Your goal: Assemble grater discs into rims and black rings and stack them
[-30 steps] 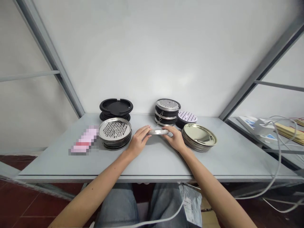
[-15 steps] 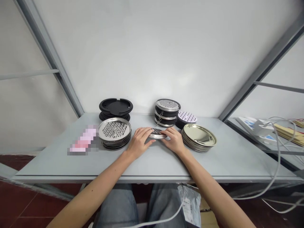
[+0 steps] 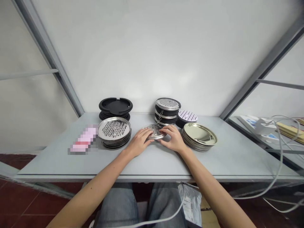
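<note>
A round perforated metal grater plate [image 3: 155, 130] is at the middle of the table, tilted slightly towards me. My left hand [image 3: 139, 143] grips its left rim, fingers on top and thumb at the near edge. On the right rim, my right hand [image 3: 175, 140] has its fingers curled over the plate and thumb low in front. To the left stands a stack of round metal grater plates [image 3: 115, 129], the top one with raised teeth. A stack of shiny gold-toned round lids [image 3: 199, 134] sits just right of my right hand.
Black round trays [image 3: 116, 107] are piled at the back left. Behind the plate rise stacked black-and-metal round containers [image 3: 167, 104] with wire clasps, beside a lilac slotted disc [image 3: 187, 116]. A blurred-out pink item [image 3: 85, 137] lies left. White cables [image 3: 280, 158] hang at the right.
Both hands have tipped the grater plate so more of its perforated face shows. Fingers have shifted slightly on its rim. The surrounding stacks stay put.
</note>
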